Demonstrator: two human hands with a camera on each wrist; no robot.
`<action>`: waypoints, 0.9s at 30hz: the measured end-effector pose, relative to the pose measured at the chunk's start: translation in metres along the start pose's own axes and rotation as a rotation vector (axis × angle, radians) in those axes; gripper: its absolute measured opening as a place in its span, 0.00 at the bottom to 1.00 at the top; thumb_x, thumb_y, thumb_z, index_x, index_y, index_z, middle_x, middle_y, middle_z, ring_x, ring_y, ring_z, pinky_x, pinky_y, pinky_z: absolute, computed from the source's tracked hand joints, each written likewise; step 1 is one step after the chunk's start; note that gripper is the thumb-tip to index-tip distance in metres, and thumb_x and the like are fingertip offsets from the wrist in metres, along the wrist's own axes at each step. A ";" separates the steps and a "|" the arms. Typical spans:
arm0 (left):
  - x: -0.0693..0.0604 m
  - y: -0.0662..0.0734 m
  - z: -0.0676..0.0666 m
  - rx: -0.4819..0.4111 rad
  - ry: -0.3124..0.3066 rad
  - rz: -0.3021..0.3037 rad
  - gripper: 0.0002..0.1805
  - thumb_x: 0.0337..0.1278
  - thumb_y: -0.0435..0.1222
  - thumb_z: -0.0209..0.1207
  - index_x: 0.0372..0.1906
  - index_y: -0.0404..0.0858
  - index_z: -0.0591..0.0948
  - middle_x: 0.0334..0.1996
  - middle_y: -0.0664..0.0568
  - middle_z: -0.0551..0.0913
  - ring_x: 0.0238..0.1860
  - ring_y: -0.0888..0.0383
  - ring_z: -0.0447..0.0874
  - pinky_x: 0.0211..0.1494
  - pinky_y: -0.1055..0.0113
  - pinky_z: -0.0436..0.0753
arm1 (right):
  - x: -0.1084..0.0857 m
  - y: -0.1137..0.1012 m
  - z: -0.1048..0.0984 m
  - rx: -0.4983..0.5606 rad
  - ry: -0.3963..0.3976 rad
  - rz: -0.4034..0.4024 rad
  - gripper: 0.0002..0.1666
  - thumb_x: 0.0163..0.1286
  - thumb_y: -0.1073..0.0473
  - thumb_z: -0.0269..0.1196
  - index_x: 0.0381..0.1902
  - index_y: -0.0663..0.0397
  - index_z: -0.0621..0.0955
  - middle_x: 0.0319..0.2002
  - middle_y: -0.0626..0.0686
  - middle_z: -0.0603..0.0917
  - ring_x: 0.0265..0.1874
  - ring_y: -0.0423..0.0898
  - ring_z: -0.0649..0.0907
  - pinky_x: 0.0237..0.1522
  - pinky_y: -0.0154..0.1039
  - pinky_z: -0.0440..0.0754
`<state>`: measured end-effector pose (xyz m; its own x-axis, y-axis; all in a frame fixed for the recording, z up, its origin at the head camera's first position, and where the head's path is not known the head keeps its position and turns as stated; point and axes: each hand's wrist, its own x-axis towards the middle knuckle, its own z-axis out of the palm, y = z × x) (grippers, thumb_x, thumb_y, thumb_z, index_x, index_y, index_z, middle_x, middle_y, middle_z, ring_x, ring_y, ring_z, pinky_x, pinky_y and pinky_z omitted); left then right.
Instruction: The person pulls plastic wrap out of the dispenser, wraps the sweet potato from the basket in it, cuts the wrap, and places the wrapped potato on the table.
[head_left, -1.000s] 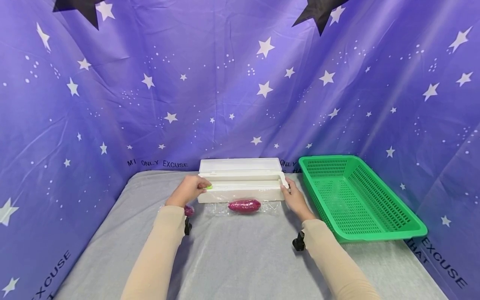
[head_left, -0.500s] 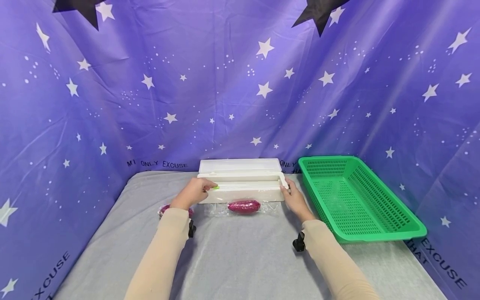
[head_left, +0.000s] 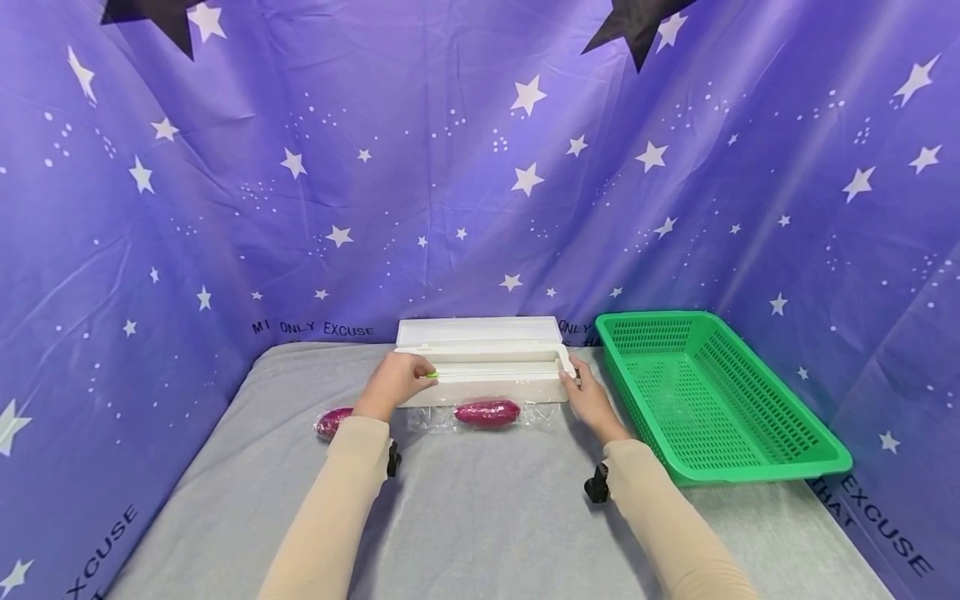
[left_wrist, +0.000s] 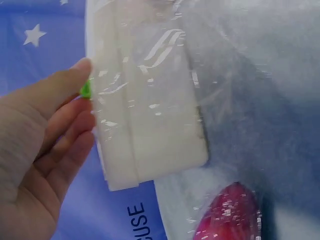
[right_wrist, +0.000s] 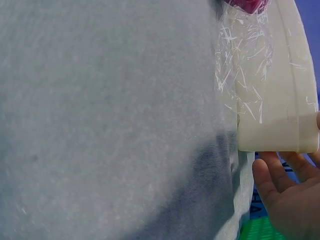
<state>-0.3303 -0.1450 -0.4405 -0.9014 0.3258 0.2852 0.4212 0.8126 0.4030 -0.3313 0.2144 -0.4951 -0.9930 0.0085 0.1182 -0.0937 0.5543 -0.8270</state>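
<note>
A white cling film dispenser (head_left: 495, 392) stands at the back of the table with its pale lid (head_left: 480, 331) raised. My left hand (head_left: 396, 383) pinches a small green slide cutter (left_wrist: 85, 90) on the dispenser's edge, between thumb and fingers. At the other end, my right hand (head_left: 592, 400) grips the dispenser, with fingers around its corner in the right wrist view. Clear film (right_wrist: 252, 75) hangs down the dispenser's front. On the table before it lies a purple-red, tapered vegetable (head_left: 487, 413), like a sweet potato, with film over it.
A second film-wrapped purple-red vegetable (head_left: 330, 423) lies left of the dispenser, partly hidden by the left arm. A green perforated basket (head_left: 757, 477) stands to the right, close to the right arm. A purple star-printed curtain (head_left: 450, 183) hangs behind and at both sides.
My left hand has slid right along the dispenser's edge with the green cutter, mostly in the first half second. More of the left vegetable shows. The right hand has stayed in place.
</note>
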 end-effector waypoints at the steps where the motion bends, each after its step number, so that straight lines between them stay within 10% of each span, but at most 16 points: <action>1: 0.000 0.000 0.001 -0.001 0.011 -0.010 0.08 0.53 0.37 0.73 0.38 0.39 0.90 0.31 0.52 0.88 0.34 0.56 0.86 0.43 0.59 0.84 | 0.000 0.000 0.000 0.002 0.000 0.001 0.34 0.82 0.53 0.48 0.78 0.61 0.55 0.66 0.73 0.69 0.60 0.68 0.75 0.61 0.60 0.73; 27: 0.008 0.006 0.005 -0.050 -0.027 0.067 0.08 0.53 0.26 0.70 0.39 0.36 0.90 0.34 0.48 0.89 0.37 0.54 0.87 0.45 0.62 0.85 | -0.002 0.007 -0.005 0.035 -0.056 0.006 0.36 0.82 0.48 0.48 0.79 0.56 0.54 0.68 0.71 0.68 0.62 0.67 0.75 0.58 0.56 0.77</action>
<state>-0.3350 -0.1352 -0.4401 -0.8730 0.3925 0.2895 0.4847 0.7633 0.4270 -0.3292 0.2229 -0.4985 -0.9959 -0.0357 0.0834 -0.0897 0.5245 -0.8466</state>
